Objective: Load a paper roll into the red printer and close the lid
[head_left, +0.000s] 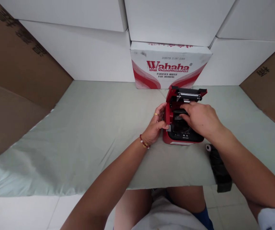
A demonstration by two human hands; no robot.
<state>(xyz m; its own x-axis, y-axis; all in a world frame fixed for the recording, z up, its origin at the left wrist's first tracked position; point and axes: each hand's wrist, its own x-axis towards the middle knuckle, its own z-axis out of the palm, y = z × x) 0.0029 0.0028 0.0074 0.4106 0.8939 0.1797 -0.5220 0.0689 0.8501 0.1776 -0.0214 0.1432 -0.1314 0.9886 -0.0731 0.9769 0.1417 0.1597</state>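
Observation:
A small red and black printer (184, 135) sits on the cloth-covered table with its hinged lid (190, 93) raised. Along its left wall, my left hand (155, 126) grips the casing, thumb at the grey tab on the front corner and fingers behind. My right hand (202, 118) reaches into the open compartment from the right. Its thumb and fingers close on a dark roll-like piece (180, 112) there; the hand and shadow hide part of it. Below my right wrist lies a black roll with a white core (208, 147), its loose black strip hanging over the table's front edge.
Behind the printer stands a white and red Wahaha water carton (169, 67), against stacked white boxes (99, 54). Brown cardboard walls (15, 83) flank both sides. Pale green cloth (91, 127) covers the table up to its near edge, above my lap.

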